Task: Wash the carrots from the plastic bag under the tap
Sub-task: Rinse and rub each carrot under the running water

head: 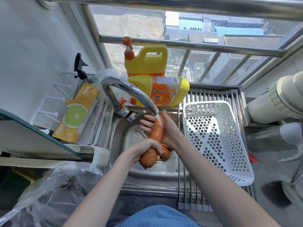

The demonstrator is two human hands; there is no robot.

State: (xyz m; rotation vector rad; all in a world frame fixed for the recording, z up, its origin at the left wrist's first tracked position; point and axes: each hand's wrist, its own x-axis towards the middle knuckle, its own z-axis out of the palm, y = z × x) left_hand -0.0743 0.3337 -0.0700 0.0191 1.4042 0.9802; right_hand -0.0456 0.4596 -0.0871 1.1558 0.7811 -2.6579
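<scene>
A long orange carrot [152, 145] is held slanted over the steel sink [124, 131], its thin end under the water running from the chrome tap [129, 94]. My left hand [151, 145] grips the thick lower part of it. My right hand [165, 128] wraps the upper part, fingers spread behind the carrot. Another carrot [165, 153] lies in the sink just below my hands. The crumpled clear plastic bag [54, 192] sits on the counter at the lower left.
A white perforated basket [216, 141] rests on a roll-up steel rack [211, 94] over the sink's right side. Two yellow detergent jugs [147, 63] stand and lie behind the tap. A yellow lemon-print box [78, 112] lies in a tray at the left.
</scene>
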